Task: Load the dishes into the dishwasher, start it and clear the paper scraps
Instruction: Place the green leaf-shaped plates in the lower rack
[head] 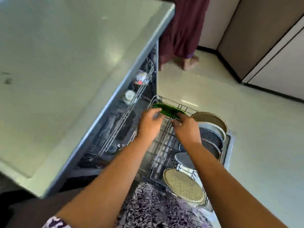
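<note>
The dishwasher stands open with its lower rack (166, 145) pulled out over the door. A green plate (167, 109) stands on edge at the rack's far end. My left hand (150, 124) touches its left end with curled fingers. My right hand (186, 127) pinches its right end. Along the rack's right side stand a beige plate (212, 118), a white-rimmed dish (213, 129) and a dark plate (210, 137). A speckled beige plate (184, 185) stands at the near end.
The upper rack (130, 112) sits inside the machine with cups (130, 96) in it. A pale countertop (65, 71) overhangs at the left. Another person's bare feet (185, 61) and maroon skirt are beyond the dishwasher. Cabinet doors (271, 46) line the right side of the tiled floor.
</note>
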